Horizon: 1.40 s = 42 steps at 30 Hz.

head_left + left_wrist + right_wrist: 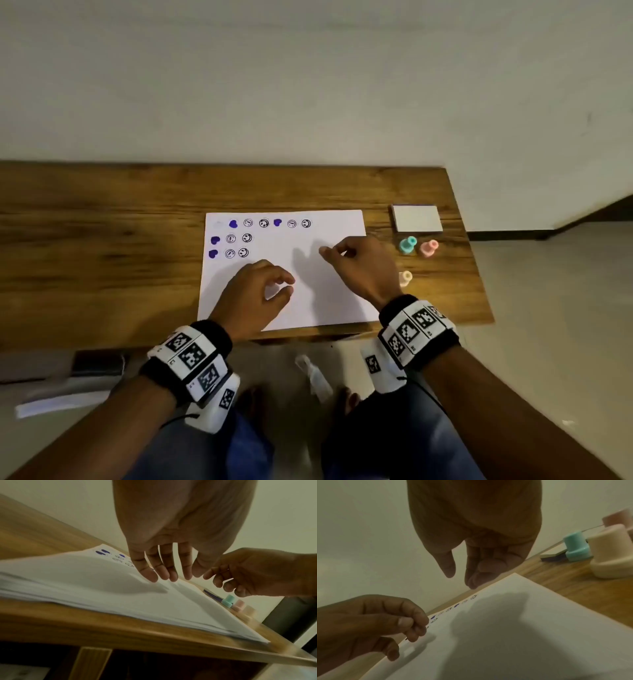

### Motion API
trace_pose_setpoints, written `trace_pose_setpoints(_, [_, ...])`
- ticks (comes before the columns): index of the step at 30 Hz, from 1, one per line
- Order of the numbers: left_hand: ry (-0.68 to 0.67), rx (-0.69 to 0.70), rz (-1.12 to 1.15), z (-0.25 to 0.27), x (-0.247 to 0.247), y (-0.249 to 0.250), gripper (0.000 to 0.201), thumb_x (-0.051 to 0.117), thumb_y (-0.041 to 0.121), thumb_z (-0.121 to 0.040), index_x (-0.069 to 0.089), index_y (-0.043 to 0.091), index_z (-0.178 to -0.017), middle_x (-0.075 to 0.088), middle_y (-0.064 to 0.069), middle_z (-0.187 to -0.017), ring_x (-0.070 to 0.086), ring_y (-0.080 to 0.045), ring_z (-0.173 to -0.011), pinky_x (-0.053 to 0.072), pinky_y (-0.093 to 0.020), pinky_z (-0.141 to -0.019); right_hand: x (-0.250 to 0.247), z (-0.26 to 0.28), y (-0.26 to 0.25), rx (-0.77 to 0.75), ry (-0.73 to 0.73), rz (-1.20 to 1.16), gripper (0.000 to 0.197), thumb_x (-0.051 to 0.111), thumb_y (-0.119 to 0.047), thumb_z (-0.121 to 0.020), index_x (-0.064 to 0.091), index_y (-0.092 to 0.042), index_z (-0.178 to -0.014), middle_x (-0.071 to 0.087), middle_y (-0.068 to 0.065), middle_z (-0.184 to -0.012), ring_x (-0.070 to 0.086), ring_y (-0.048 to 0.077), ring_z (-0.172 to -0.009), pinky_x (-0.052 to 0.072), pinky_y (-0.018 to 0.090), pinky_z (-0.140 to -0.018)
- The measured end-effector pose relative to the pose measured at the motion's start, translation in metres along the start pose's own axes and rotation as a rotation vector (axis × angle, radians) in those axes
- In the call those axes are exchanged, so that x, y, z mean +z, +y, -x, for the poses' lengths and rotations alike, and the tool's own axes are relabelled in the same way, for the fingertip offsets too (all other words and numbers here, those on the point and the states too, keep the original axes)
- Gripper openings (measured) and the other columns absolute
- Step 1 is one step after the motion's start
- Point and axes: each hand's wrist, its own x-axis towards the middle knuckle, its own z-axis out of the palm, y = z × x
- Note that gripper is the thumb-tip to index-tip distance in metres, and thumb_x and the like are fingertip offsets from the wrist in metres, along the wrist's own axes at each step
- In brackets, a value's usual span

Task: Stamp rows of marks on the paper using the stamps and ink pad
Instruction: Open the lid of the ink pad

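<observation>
A white paper (337, 224) lies on the wooden table (102, 222), with three rows of blue hearts and smiley marks (263, 223) at its top left. My left hand (290, 285) hovers over the paper's lower middle with relaxed fingers (152, 576) close to the sheet, holding nothing. My right hand (334, 253) hangs over the paper's right part, loosely curled and empty. Right of the paper stand a teal stamp (407, 245), a pink stamp (429, 247) and a cream stamp (405, 277). Behind them lies the ink pad (417, 219), white on top.
The table's right edge runs just past the stamps, and its front edge lies under my wrists. A plain wall stands behind the table. Loose white sheets (61, 401) and a dark flat object (99, 363) lie on the floor at lower left.
</observation>
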Motion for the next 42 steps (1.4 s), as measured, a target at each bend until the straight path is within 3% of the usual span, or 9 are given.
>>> trace_pose_setpoints(6, [0.016,0.033,-0.048,0.008,0.013,0.010,0.013,0.066,0.028,-0.086,0.070,0.025,-0.099,0.065,0.008,-0.098,0.060,-0.011,-0.092,0.052,-0.029,-0.081,-0.012,0.017,0.016,-0.040,0.013,-0.118,0.035,0.062,-0.057,-0.085,0.075,-0.026,-0.080,0.072,-0.010,-0.073,0.067,0.009,-0.072,0.054,0.030,-0.067])
trace_pose_setpoints(10, [-0.041,0.039,-0.081,0.002,0.018,0.035,0.012,0.067,0.030,-0.086,0.068,0.029,-0.098,0.065,0.009,-0.099,0.059,-0.008,-0.092,0.052,-0.028,-0.082,-0.055,0.014,0.026,-0.033,-0.001,-0.138,0.032,0.065,-0.056,-0.082,0.071,-0.027,-0.072,0.073,-0.009,-0.073,0.069,0.011,-0.071,0.059,0.036,-0.072])
trace_pose_setpoints(15, [-0.100,0.033,-0.079,-0.031,0.026,0.064,0.009,0.067,0.027,-0.087,0.065,0.033,-0.093,0.065,0.010,-0.098,0.060,-0.006,-0.090,0.047,-0.023,-0.076,-0.120,-0.005,0.055,-0.095,0.045,-0.073,0.016,0.067,-0.040,-0.085,0.075,-0.027,-0.082,0.073,-0.009,-0.081,0.068,0.011,-0.078,0.056,0.035,-0.074])
trace_pose_setpoints(18, [-0.127,0.042,-0.121,-0.055,0.034,0.090,0.012,0.066,0.027,-0.088,0.068,0.025,-0.099,0.066,0.006,-0.103,0.060,-0.011,-0.093,0.047,-0.025,-0.079,-0.154,-0.024,0.089,-0.095,0.095,0.014,0.008,0.071,-0.033,-0.085,0.075,-0.030,-0.091,0.072,-0.007,-0.091,0.067,0.015,-0.091,0.051,0.031,-0.081])
trace_pose_setpoints(24, [-0.107,0.017,-0.168,-0.103,0.040,0.116,0.019,0.067,0.026,-0.086,0.069,0.021,-0.104,0.067,0.004,-0.108,0.063,-0.016,-0.092,0.049,-0.028,-0.083,-0.167,-0.063,0.128,-0.113,-0.009,0.203,0.040,0.073,-0.019,-0.085,0.068,-0.028,-0.123,0.066,-0.001,-0.128,0.063,0.017,-0.110,0.041,0.022,-0.088])
trace_pose_setpoints(29, [-0.115,0.020,-0.165,-0.144,0.054,0.125,0.032,0.070,0.022,-0.084,0.066,0.015,-0.115,0.066,0.001,-0.114,0.059,-0.012,-0.089,0.040,-0.020,-0.077,-0.159,-0.090,0.124,-0.183,-0.105,0.283,0.057,0.078,-0.015,-0.082,0.060,-0.027,-0.134,0.058,0.000,-0.141,0.052,0.022,-0.129,0.040,0.028,-0.102])
trace_pose_setpoints(35, [-0.176,-0.023,-0.147,-0.172,0.086,0.121,0.063,0.078,0.022,-0.077,0.052,0.017,-0.135,0.060,-0.001,-0.127,0.060,-0.015,-0.101,0.047,-0.026,-0.084,-0.146,-0.110,0.138,-0.216,-0.278,0.391,0.072,0.084,-0.029,-0.075,0.053,-0.026,-0.140,0.055,0.000,-0.143,0.049,0.024,-0.130,0.042,0.035,-0.104])
trace_pose_setpoints(39, [-0.210,-0.031,-0.143,-0.185,0.101,0.115,0.079,0.082,0.023,-0.070,0.045,0.018,-0.140,0.057,-0.003,-0.125,0.059,-0.019,-0.102,0.049,-0.028,-0.084,-0.140,-0.115,0.154,-0.271,-0.250,0.389,0.067,0.080,-0.029,-0.079,0.053,-0.024,-0.141,0.053,-0.001,-0.146,0.048,0.023,-0.133,0.039,0.032,-0.105])
trace_pose_setpoints(42, [-0.217,-0.029,-0.144,-0.189,0.108,0.109,0.085,0.086,0.027,-0.066,0.046,0.015,-0.140,0.053,-0.005,-0.124,0.058,-0.021,-0.104,0.052,-0.037,-0.092,-0.137,-0.118,0.160,-0.283,-0.226,0.366,0.067,0.080,-0.027,-0.078,0.054,-0.026,-0.139,0.055,-0.002,-0.144,0.050,0.022,-0.130,0.041,0.032,-0.103])
